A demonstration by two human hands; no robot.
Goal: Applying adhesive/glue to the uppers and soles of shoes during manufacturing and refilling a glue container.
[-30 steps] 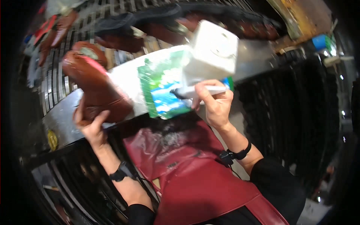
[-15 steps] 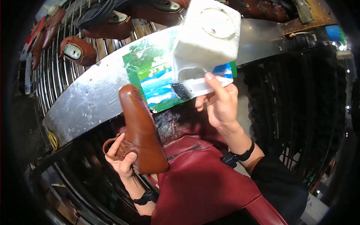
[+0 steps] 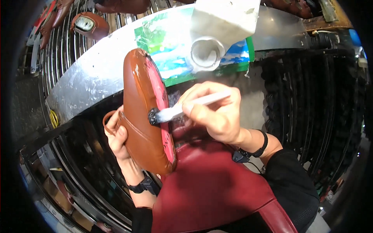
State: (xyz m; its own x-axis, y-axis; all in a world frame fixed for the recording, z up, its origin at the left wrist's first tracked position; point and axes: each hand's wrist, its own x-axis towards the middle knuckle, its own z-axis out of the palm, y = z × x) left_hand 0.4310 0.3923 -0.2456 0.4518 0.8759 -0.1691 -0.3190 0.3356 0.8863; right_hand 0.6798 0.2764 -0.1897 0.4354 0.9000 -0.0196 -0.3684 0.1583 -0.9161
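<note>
A brown leather shoe upper (image 3: 142,101), seemingly stretched over a form, is tilted in front of me with its toe pointing away. Its pink underside (image 3: 157,83) shows along the right edge. My left hand (image 3: 118,141) is closed round it at the strap, on its left side. My right hand (image 3: 215,116) grips the white handle of a brush (image 3: 178,112). The dark, wet-looking bristles touch the shoe along the border between brown leather and pink underside. Some of my right fingers are hidden behind the handle.
Beyond the shoe, a white plastic container (image 3: 208,54) with a round opening stands on a green and blue printed sheet (image 3: 167,66) over a metal ledge (image 3: 85,83). More brown shoes (image 3: 91,25) sit on a roller rack. A red apron (image 3: 210,178) covers my lap.
My right hand has brought the brush from beside the white container down and left onto the shoe. My left hand has turned the shoe, so more of its pink underside shows.
</note>
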